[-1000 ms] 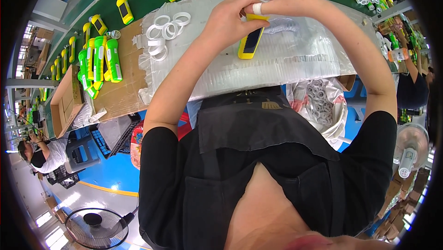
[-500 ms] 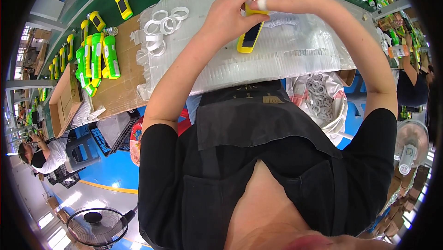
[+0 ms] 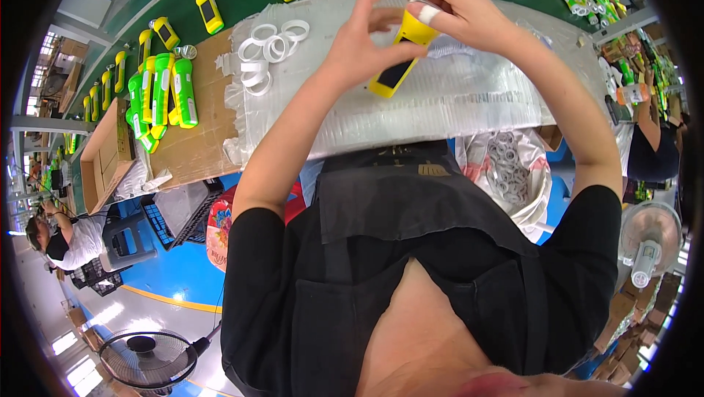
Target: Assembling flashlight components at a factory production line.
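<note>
Both hands, left hand (image 3: 367, 45) and right hand (image 3: 458, 12), grip one yellow flashlight (image 3: 400, 60), its head end unfinished; white rings (image 3: 268, 49) left of it wait.

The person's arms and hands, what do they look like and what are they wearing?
Both forearms are bare, with no gloves, watch or bracelet in view. Short black sleeves end above the elbows. The left hand is bare of any covering. The right hand has a strip of white tape wound round one finger. A black apron covers the chest.
</note>
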`<state>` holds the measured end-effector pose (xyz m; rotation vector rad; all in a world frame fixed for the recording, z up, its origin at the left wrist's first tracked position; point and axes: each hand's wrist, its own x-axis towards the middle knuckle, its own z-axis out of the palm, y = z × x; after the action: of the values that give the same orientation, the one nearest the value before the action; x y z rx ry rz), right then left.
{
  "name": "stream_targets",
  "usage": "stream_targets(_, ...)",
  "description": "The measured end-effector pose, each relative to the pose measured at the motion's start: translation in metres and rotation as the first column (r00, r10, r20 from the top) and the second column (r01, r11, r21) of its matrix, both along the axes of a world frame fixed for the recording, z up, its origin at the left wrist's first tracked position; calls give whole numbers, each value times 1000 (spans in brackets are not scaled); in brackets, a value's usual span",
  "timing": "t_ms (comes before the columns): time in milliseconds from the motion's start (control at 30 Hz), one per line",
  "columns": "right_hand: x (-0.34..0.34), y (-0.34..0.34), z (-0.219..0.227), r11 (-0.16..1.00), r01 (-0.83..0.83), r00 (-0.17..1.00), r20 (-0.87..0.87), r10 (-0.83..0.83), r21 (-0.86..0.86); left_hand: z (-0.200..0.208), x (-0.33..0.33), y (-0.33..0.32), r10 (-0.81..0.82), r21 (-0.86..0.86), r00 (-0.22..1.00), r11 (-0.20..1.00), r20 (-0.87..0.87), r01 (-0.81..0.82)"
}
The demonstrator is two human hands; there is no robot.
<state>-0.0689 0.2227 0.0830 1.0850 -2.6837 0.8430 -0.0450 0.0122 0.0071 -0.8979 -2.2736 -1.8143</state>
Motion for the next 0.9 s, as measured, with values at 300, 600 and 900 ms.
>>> stream_targets(300,9,0,-10,970,37,999,27,-32,-240,43,17,-18,-170,-132,864,956,473,261)
stream_targets(600,-147,22,-124,775,411,911,177,-373,-480,-22,-121,-39,149,-481,925,818,-350,-314)
stream_targets(900,-222,152,-136,356,915,401,-343,-849,188,-50,-204,-129,427,-825,878,402,-214,-397)
